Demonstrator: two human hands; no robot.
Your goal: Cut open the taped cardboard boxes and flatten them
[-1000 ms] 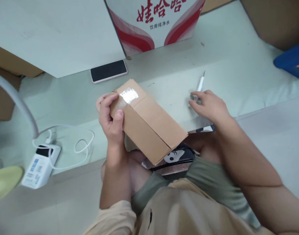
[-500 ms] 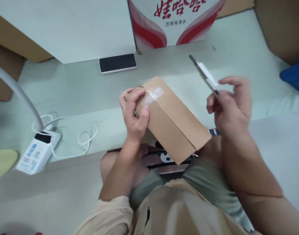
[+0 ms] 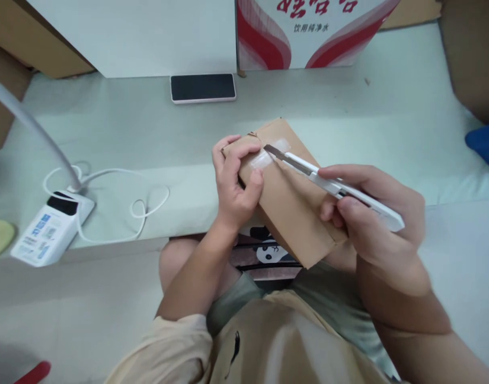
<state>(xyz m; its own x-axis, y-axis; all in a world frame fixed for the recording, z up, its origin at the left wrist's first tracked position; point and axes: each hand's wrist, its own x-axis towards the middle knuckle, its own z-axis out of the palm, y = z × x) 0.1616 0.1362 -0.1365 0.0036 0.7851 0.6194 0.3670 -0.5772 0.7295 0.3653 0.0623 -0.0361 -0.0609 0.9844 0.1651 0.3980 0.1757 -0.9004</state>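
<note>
My left hand [image 3: 238,181] grips the far left end of a small brown cardboard box [image 3: 292,213], fingers over the top edge and thumb on its upper face. The box is tilted above my lap. Clear tape [image 3: 262,159] lies across the seam near that end. A white utility knife [image 3: 332,185] is held in my right hand [image 3: 384,224], index finger along its body. Its blade is out, and the tip is at the tape close to my left fingers. Whether the tip has pierced the tape I cannot tell.
On the pale green cloth lies a phone [image 3: 203,88]. Behind it stand a white panel [image 3: 148,37] and a red-and-white carton [image 3: 316,48]. To the left are a lamp base [image 3: 52,229] and a looped white cable [image 3: 148,212]. A blue object [image 3: 484,144] sits far right.
My right hand has brought the knife left and down from beside the box to the tape. My left hand still holds the box. The whole view has shifted a little.
</note>
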